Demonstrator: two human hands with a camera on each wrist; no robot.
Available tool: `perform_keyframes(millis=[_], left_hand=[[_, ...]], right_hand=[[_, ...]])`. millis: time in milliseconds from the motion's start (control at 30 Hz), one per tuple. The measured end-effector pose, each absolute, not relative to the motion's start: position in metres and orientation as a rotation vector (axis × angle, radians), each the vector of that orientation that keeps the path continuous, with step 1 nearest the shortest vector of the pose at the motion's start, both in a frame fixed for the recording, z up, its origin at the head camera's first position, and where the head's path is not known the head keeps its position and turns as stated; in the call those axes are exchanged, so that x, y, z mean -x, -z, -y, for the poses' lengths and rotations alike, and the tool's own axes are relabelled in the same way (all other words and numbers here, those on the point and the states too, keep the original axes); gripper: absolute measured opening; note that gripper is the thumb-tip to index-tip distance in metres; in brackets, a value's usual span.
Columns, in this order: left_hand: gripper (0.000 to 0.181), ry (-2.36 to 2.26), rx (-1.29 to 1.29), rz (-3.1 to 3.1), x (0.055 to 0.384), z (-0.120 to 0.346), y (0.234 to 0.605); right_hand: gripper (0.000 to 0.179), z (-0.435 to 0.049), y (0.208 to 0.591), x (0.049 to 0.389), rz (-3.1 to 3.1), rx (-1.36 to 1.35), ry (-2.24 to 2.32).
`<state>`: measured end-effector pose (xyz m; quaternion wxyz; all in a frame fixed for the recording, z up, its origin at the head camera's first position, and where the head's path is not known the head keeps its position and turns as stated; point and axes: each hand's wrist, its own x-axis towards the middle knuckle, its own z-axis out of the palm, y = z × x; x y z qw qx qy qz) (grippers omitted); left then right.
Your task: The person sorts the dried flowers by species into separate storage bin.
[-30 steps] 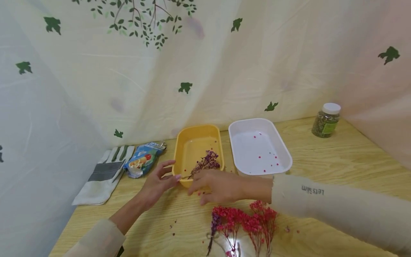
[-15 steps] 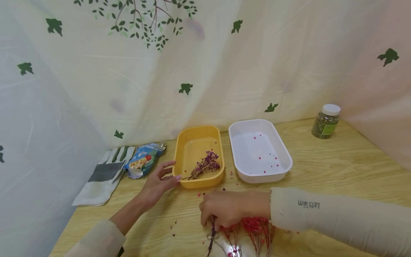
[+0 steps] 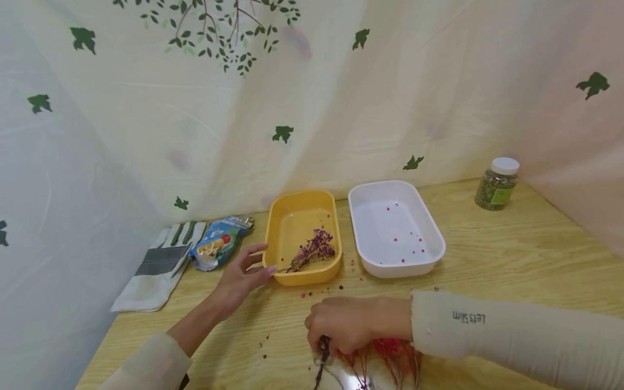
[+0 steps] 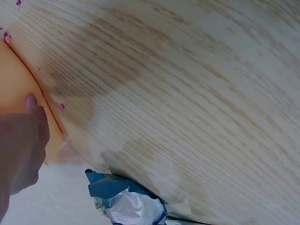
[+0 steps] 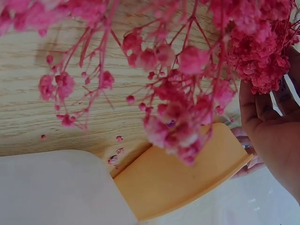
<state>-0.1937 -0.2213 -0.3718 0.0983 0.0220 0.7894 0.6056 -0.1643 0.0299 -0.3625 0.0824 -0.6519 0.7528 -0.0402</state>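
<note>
My left hand [image 3: 244, 276] rests at the near left corner of the yellow tray [image 3: 304, 279], fingers along its side and the thumb at the rim. A sprig of purple dried flowers [image 3: 312, 252] lies inside this tray. On the table in front, my right hand [image 3: 341, 325] grips a second purple dried flower sprig [image 3: 321, 364]; its stem shows below the fingers, and its head is hidden. Red dried flowers [image 3: 390, 346] lie under and beside that hand. In the right wrist view, red blossoms [image 5: 258, 51] partly cover the fingers of the right hand [image 5: 276, 131].
To the right of the yellow tray stands a white tray [image 3: 436, 254] with several loose red bits. A lidded jar [image 3: 496, 187] is at the back right. At left lie a blue snack bag [image 3: 219, 244] and white-grey gloves [image 3: 158, 268]. Fallen blossoms dot the table.
My right hand has moved from the yellow tray's near edge back toward the table's front and taken hold of the purple flower sprig there. The left hand stays at the tray.
</note>
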Motion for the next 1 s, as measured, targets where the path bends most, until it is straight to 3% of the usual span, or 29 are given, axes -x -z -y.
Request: perform_keyframes(millis=[400, 1000], left_hand=[[0.065, -1.781, -0.053, -2.341, 0.194, 0.22, 0.369], [0.065, -1.784, -0.061, -2.333, 0.193, 0.221, 0.37]], right_hand=[[0.022, -0.031, 0.357, 0.168, -2.298, 1.978, 0.388], [0.017, -0.042, 0.331, 0.176, -2.347, 1.664, 0.942]])
